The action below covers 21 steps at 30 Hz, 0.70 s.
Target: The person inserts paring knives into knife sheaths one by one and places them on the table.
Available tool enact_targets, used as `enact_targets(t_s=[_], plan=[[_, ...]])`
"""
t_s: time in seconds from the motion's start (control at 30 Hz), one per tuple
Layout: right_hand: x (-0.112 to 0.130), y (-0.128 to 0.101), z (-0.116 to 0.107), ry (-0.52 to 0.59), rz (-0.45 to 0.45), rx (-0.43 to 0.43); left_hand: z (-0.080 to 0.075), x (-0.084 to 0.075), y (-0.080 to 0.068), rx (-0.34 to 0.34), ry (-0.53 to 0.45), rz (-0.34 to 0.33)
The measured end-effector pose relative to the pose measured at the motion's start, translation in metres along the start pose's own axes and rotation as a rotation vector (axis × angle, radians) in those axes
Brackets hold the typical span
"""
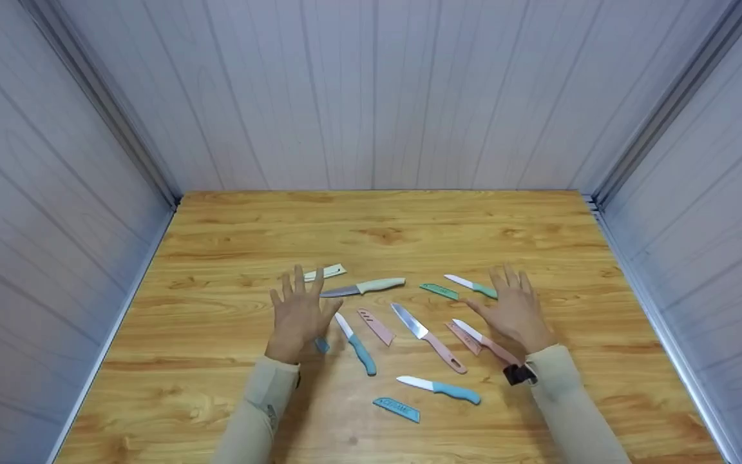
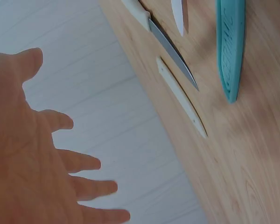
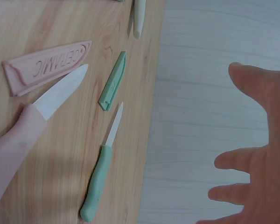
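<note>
My left hand (image 1: 297, 319), fingers spread, hovers holding nothing, partly hiding a blue sheath (image 1: 322, 345). Around it lie a cream sheath (image 1: 333, 271), a cream-handled knife (image 1: 380, 285) and a blue-handled knife (image 1: 362, 354) with a white blade. The right hand (image 1: 518, 314) is also spread and holds nothing. Near it are a green-handled knife (image 3: 98, 179), a green sheath (image 3: 113, 81), and a small pink-handled knife (image 3: 18, 135) whose blade crosses a pink sheath (image 3: 46, 67) in the head view. Between the hands lie a larger pink-handled knife (image 1: 443, 351) and another pink sheath (image 1: 376, 326).
Closer to the front, a second blue-handled knife (image 1: 455, 390) lies beside a blue sheath (image 1: 397, 409) on the wood-grain table (image 1: 384, 219). Pale panel walls (image 1: 371, 96) enclose the table at the back and both sides. Several bare blades lie between the arms.
</note>
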State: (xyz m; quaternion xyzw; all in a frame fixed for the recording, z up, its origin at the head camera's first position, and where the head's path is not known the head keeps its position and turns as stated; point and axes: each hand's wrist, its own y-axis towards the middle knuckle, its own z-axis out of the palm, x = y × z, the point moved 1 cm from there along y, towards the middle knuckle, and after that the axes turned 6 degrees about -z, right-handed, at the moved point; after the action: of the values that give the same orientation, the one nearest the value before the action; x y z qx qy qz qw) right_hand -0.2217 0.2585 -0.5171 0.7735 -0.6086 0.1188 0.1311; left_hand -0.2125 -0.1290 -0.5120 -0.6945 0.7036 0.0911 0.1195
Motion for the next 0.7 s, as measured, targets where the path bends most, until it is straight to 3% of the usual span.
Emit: enact_targets(t_s=[0.2,0.53,0.7], plan=[[0.001,-0.008,0.001,-0.007,0.003,-0.021,0.006,-0.015,-0.011,0.011,-0.006,0.187],[0.000,-0.015,0.003,0.018,0.004,-0.001,0.027,-0.042,-0.035,0.112,-0.051,0.476],[-0.003,-0.020,0.009,0.060,0.003,-0.015,0.044,-0.050,-0.048,0.182,-0.106,0.546]])
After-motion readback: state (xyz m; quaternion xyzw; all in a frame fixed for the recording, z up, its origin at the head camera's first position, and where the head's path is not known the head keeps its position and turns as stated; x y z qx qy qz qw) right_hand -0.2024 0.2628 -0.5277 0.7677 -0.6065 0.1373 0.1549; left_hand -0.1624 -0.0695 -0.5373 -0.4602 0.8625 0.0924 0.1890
